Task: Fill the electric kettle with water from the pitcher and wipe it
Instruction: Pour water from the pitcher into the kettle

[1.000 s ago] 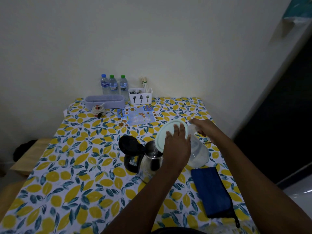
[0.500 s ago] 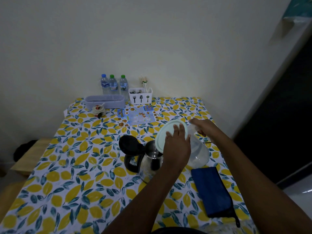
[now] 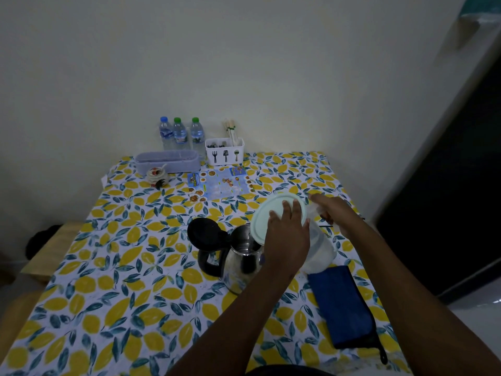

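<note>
A steel electric kettle [image 3: 238,263] stands mid-table with its black lid [image 3: 204,232] flipped open to the left. A clear plastic pitcher [image 3: 321,249] is tilted left over the kettle's mouth. My left hand [image 3: 288,237] presses flat on the pitcher's pale green lid [image 3: 264,218]. My right hand [image 3: 332,210] grips the pitcher's handle on its far side. A folded blue cloth [image 3: 343,306] lies on the table to the right of the kettle, close to the pitcher's base.
The lemon-print tablecloth [image 3: 108,294] covers the table against the wall. At the back stand three water bottles [image 3: 180,134], a white cutlery caddy [image 3: 225,151], a grey box [image 3: 167,161], a small jar [image 3: 156,176] and a printed menu [image 3: 219,183]. A wooden bench [image 3: 51,251] sits left.
</note>
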`<action>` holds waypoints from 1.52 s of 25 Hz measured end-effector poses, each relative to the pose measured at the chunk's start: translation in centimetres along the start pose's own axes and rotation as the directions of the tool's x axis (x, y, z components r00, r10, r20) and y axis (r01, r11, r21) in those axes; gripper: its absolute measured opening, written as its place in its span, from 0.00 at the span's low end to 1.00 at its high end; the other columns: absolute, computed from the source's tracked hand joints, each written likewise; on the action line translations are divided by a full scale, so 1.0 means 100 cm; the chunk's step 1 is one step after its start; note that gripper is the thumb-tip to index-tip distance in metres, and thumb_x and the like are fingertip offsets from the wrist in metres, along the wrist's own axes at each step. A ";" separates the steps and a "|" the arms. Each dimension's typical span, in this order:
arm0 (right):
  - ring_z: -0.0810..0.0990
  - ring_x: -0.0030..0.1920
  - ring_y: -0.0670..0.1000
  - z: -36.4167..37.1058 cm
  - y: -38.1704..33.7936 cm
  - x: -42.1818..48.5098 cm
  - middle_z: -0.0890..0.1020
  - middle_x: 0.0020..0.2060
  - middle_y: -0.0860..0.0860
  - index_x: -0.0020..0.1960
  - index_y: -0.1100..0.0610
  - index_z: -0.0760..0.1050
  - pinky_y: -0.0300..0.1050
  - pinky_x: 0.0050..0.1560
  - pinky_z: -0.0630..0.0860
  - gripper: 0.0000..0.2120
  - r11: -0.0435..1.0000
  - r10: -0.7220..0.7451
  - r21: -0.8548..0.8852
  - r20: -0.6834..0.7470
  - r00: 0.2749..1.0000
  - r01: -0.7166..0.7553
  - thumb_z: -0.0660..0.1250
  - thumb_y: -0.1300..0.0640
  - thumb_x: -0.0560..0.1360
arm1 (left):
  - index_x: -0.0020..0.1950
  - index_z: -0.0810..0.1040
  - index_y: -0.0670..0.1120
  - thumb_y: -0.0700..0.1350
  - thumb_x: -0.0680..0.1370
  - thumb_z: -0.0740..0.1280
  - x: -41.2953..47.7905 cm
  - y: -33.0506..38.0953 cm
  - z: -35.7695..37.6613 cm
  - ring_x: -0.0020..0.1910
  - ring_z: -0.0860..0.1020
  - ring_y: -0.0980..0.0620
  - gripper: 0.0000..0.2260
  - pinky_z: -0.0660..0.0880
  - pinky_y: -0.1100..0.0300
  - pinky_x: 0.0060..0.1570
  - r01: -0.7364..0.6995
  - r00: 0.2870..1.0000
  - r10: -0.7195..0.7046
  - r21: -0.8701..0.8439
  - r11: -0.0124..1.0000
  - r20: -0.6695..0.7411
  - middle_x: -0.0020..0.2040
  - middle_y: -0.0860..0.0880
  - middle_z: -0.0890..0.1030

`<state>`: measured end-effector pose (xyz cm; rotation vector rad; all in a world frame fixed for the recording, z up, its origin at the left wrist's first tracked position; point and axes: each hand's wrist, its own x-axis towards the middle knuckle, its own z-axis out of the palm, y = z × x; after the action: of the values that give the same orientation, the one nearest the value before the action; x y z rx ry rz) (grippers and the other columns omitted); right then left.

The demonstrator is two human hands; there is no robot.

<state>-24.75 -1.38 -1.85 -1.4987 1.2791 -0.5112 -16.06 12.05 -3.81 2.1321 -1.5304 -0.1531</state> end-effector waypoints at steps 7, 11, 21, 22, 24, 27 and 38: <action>0.60 0.21 0.51 -0.017 0.053 0.015 0.63 0.16 0.49 0.20 0.54 0.61 0.46 0.31 0.59 0.28 0.966 0.113 0.240 -0.054 0.992 -0.097 0.68 0.46 0.72 | 0.74 0.61 0.40 0.54 0.78 0.36 0.023 0.010 0.043 0.65 0.68 0.28 0.32 0.66 0.38 0.64 -0.099 0.986 0.069 0.195 0.976 0.155 0.72 0.35 0.68; 0.58 0.24 0.52 -0.036 0.074 0.031 0.62 0.14 0.49 0.26 0.57 0.65 0.46 0.30 0.58 0.23 0.909 0.277 0.348 -0.095 0.956 -0.229 0.67 0.49 0.75 | 0.74 0.62 0.41 0.53 0.81 0.53 0.043 0.027 0.066 0.65 0.68 0.27 0.25 0.66 0.37 0.65 -0.218 0.954 0.168 0.191 0.957 0.247 0.71 0.35 0.68; 0.59 0.23 0.52 -0.120 0.148 0.093 0.62 0.16 0.49 0.27 0.58 0.63 0.47 0.30 0.58 0.23 0.840 0.302 0.520 -0.204 0.931 -0.158 0.67 0.51 0.74 | 0.77 0.52 0.42 0.50 0.81 0.60 0.103 0.073 0.137 0.74 0.53 0.33 0.29 0.58 0.40 0.70 -0.522 0.813 0.441 0.140 0.841 0.380 0.78 0.40 0.55; 0.60 0.24 0.52 -0.128 0.154 0.098 0.64 0.17 0.50 0.28 0.59 0.64 0.46 0.29 0.59 0.21 0.838 0.311 0.521 -0.208 0.927 -0.164 0.67 0.51 0.75 | 0.77 0.52 0.42 0.50 0.81 0.60 0.109 0.079 0.145 0.74 0.54 0.33 0.29 0.59 0.40 0.70 -0.536 0.804 0.449 0.148 0.831 0.388 0.78 0.40 0.55; 0.66 0.27 0.51 -0.143 0.162 0.108 0.70 0.24 0.51 0.34 0.58 0.70 0.45 0.29 0.64 0.15 0.846 0.304 0.504 -0.192 0.933 -0.172 0.64 0.52 0.76 | 0.77 0.53 0.42 0.50 0.81 0.60 0.122 0.090 0.158 0.74 0.54 0.32 0.28 0.59 0.39 0.69 -0.558 0.791 0.459 0.169 0.813 0.403 0.78 0.40 0.56; 0.70 0.30 0.50 -0.156 0.170 0.126 0.73 0.31 0.52 0.39 0.57 0.73 0.44 0.32 0.67 0.11 0.847 0.287 0.505 -0.167 0.943 -0.168 0.62 0.53 0.77 | 0.77 0.54 0.42 0.49 0.81 0.61 0.139 0.100 0.173 0.74 0.55 0.32 0.28 0.60 0.39 0.68 -0.564 0.790 0.453 0.200 0.801 0.412 0.77 0.40 0.56; 0.64 0.21 0.49 -0.170 0.203 0.174 0.66 0.17 0.51 0.25 0.59 0.66 0.47 0.32 0.61 0.22 0.805 0.245 0.589 -0.229 0.942 -0.066 0.62 0.51 0.75 | 0.72 0.67 0.42 0.46 0.72 0.72 0.147 0.118 0.215 0.69 0.69 0.38 0.31 0.73 0.47 0.61 -0.534 0.815 0.419 0.240 0.811 0.400 0.72 0.42 0.70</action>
<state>-42.07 -21.73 -18.84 -0.8135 1.3049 -0.9456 -28.91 -11.39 -14.06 1.9404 -2.4133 -0.0659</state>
